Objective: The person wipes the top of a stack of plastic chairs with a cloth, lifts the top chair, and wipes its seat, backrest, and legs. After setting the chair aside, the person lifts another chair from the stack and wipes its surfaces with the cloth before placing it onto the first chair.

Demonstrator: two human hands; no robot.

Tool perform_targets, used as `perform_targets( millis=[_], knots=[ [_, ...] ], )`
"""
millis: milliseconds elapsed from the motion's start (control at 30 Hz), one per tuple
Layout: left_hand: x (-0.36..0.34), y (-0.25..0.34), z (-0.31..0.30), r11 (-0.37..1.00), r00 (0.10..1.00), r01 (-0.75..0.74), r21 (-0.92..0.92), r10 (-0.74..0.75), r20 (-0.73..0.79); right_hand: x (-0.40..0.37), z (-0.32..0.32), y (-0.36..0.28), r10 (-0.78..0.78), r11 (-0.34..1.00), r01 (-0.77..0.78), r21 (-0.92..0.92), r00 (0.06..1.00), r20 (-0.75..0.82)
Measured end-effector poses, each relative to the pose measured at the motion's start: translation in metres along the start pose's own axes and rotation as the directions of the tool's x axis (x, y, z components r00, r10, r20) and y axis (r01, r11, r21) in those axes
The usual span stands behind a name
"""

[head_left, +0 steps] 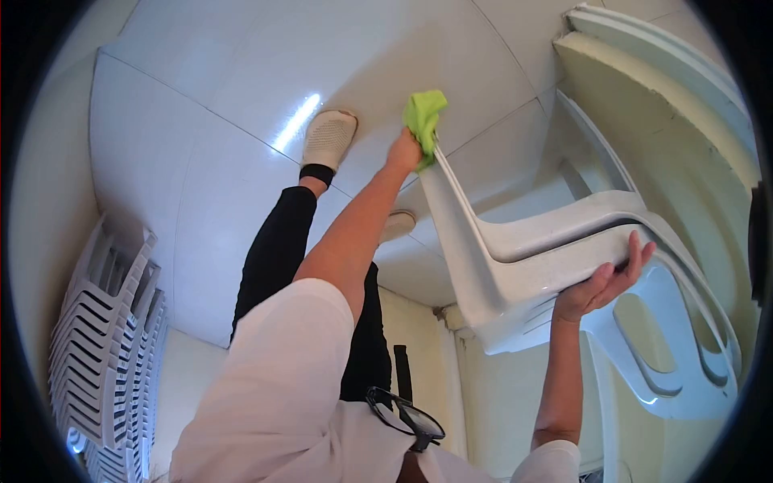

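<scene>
My left hand is closed round a bright green cloth, which is pressed about the end of a leg of a white plastic chair. The chair is tilted, its legs pointing away from me, and a second chair seems nested against it. My right hand grips the chair near the seat and backrest, fingers bent against its edge. Part of the right palm is hidden from view. The backrest with its oval cut-outs lies to the right of that hand.
A tall stack of white plastic chairs stands at the left by the wall. Curved cream and white panels rise at the right. Glasses hang on my shirt. My shoe is on the glossy tiled floor.
</scene>
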State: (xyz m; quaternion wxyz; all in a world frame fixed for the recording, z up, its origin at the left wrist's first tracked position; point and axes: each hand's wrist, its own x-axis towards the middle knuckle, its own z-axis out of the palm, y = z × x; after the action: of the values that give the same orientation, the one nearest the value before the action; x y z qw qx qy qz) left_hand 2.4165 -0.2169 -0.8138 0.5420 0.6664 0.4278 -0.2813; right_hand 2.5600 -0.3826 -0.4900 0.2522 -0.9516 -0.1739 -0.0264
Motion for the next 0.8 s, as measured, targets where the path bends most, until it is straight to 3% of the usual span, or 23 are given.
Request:
perform_targets(
  millis=[133, 200, 267, 300, 333, 400, 433, 533, 600, 633, 667, 733, 800],
  knots=[
    [-0.035, 0.004, -0.008, 0.996, 0.996, -0.075, -0.044, 0.073, -0.048, -0.001, 0.000, 0.001, -0.013, 1.000, 0.013, 0.019, 1.000, 0.009],
    [-0.085, 0.020, -0.019, 0.973, 0.978, -0.210, -0.100, 0.210, -0.011, -0.002, -0.004, -0.001, -0.010, 1.000, 0.010, 0.006, 1.000, 0.025],
    [-0.162, 0.061, -0.049, 0.980, 0.971, -0.156, -0.121, 0.175, 0.163, 0.000, -0.007, -0.002, -0.025, 1.000, 0.025, -0.011, 0.999, 0.032],
    [-0.208, 0.081, -0.062, 0.885, 0.940, -0.185, -0.426, 0.286, 0.186, 0.001, -0.007, -0.002, -0.033, 0.999, 0.035, -0.038, 0.998, 0.048],
    [-0.248, 0.104, -0.074, 0.971, 0.939, -0.173, -0.167, 0.214, 0.269, 0.000, -0.007, 0.001, -0.041, 0.999, 0.043, -0.031, 0.998, 0.053],
    [-0.297, 0.138, -0.082, 0.900, 0.921, -0.315, -0.299, 0.366, 0.132, 0.001, -0.006, 0.000, -0.043, 0.999, 0.044, -0.022, 0.998, 0.050],
    [-0.293, 0.134, -0.079, 0.902, 0.923, -0.312, -0.299, 0.362, 0.128, 0.001, -0.006, 0.000, -0.042, 0.999, 0.044, -0.024, 0.998, 0.056],
    [-0.235, 0.101, -0.062, 0.964, 0.981, -0.133, -0.229, 0.162, 0.111, -0.001, -0.007, 0.000, -0.020, 0.999, 0.022, -0.030, 0.998, 0.061],
    [-0.161, 0.060, -0.035, 0.951, 0.969, -0.242, -0.192, 0.226, -0.100, 0.000, -0.005, 0.000, -0.023, 0.999, 0.025, -0.037, 0.998, 0.066],
    [-0.131, 0.055, -0.034, 0.978, 0.991, -0.119, -0.173, 0.106, -0.082, -0.001, -0.006, 0.001, -0.020, 0.999, 0.023, -0.043, 0.998, 0.064],
    [-0.100, 0.039, -0.032, 0.967, 0.975, -0.204, -0.150, 0.187, -0.118, -0.001, -0.008, 0.003, -0.031, 0.997, 0.036, -0.068, 0.996, 0.079],
    [-0.039, 0.009, -0.010, 0.995, 0.978, -0.105, 0.004, 0.103, -0.182, 0.000, -0.006, 0.001, -0.026, 0.998, 0.030, -0.050, 0.997, 0.076],
    [-0.008, -0.009, -0.007, 0.993, 0.980, -0.118, 0.025, 0.121, -0.156, 0.000, -0.005, -0.001, -0.023, 1.000, 0.024, -0.013, 0.997, 0.068]
  ],
)
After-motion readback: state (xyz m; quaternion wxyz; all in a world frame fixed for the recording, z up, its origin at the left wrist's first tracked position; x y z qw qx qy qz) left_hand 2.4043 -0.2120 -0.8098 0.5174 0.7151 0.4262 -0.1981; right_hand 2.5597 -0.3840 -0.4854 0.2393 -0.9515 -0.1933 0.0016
